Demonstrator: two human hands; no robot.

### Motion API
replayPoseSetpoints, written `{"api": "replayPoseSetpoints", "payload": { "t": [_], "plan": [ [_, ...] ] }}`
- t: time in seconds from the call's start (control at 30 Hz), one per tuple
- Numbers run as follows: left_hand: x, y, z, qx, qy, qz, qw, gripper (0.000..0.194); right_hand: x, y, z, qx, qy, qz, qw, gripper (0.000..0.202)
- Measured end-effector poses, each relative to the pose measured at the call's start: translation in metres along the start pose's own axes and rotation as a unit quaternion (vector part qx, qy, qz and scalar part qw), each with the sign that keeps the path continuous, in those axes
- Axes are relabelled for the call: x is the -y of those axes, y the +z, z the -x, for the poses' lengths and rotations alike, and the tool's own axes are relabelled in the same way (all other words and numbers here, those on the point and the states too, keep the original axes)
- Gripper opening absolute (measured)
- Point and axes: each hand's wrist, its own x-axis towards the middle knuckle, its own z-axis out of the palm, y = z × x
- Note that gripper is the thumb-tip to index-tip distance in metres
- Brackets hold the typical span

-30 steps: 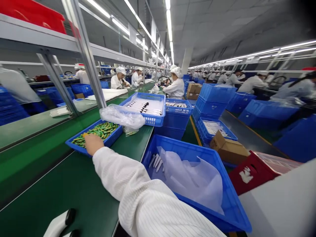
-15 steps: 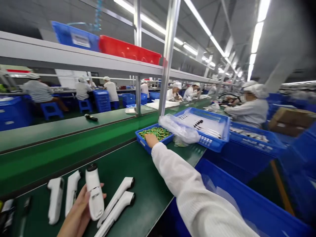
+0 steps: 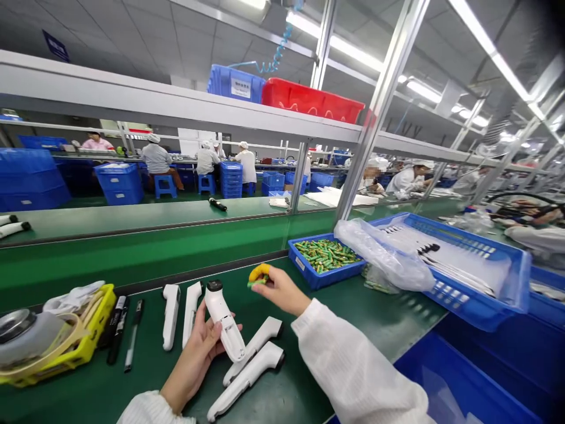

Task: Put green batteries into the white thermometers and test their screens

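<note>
My left hand (image 3: 201, 344) is wrapped round a white handheld thermometer (image 3: 226, 323), tilted, with its dark end up and an open battery compartment facing me. To its right, above the green bench, my right hand (image 3: 280, 287) pinches green batteries (image 3: 256, 282); how many I cannot tell. Yellow covers the fingertips there. The blue tray of green-and-gold batteries (image 3: 327, 254) stands just beyond that hand. Two more thermometers (image 3: 172, 315) (image 3: 192, 312) lie left of the held one. Another pair (image 3: 258, 347) (image 3: 249, 380) rests to its right.
A yellow basket (image 3: 99, 324) with a dispenser bottle sits at left beside pens (image 3: 132, 338). At right, a plastic bag (image 3: 386, 253) overlaps a large blue tray (image 3: 498, 315). A shelf (image 3: 176, 112) crosses above the bench, supported by metal posts. Co-workers sit farther off.
My right hand has left the battery tray and come back towards the thermometer with green batteries. My left hand still holds the thermometer. The view has turned left.
</note>
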Motion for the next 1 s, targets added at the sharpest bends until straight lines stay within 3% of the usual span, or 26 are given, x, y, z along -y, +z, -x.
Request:
{"api": "replayPoseSetpoints", "payload": {
  "t": [0.07, 0.17, 0.37, 0.47, 0.63, 0.8, 0.87, 1.0],
  "plan": [
    [-0.002, 0.001, 0.000, -0.017, 0.023, -0.004, 1.000, 0.095, 0.011, 0.022, 0.001, 0.021, -0.027, -0.065, 0.997, 0.011],
    [-0.003, 0.002, -0.001, -0.051, 0.063, 0.001, 0.997, 0.097, 0.019, 0.047, 0.007, 0.028, -0.052, -0.124, 0.990, 0.020],
    [0.004, 0.003, -0.006, -0.090, 0.080, 0.028, 0.992, 0.100, 0.011, 0.076, 0.024, -0.056, -0.016, -0.140, 0.989, 0.015],
    [0.008, 0.007, -0.007, -0.107, 0.092, 0.041, 0.989, 0.096, 0.010, 0.079, 0.028, -0.048, -0.012, -0.141, 0.989, 0.015],
    [0.008, 0.015, -0.003, -0.147, 0.100, 0.073, 0.981, 0.099, 0.013, 0.075, 0.030, -0.050, -0.077, -0.105, 0.990, 0.015],
    [0.005, 0.018, 0.002, -0.173, 0.112, 0.079, 0.975, 0.098, 0.013, 0.071, 0.028, -0.008, -0.048, -0.165, 0.985, 0.013],
    [0.004, 0.017, 0.003, -0.175, 0.111, 0.085, 0.975, 0.098, 0.013, 0.067, 0.026, 0.013, -0.063, -0.136, 0.989, 0.007],
    [0.001, 0.010, 0.001, -0.172, 0.091, 0.099, 0.976, 0.098, 0.015, 0.063, 0.026, 0.045, -0.142, -0.033, 0.988, 0.022]
  ]
}}
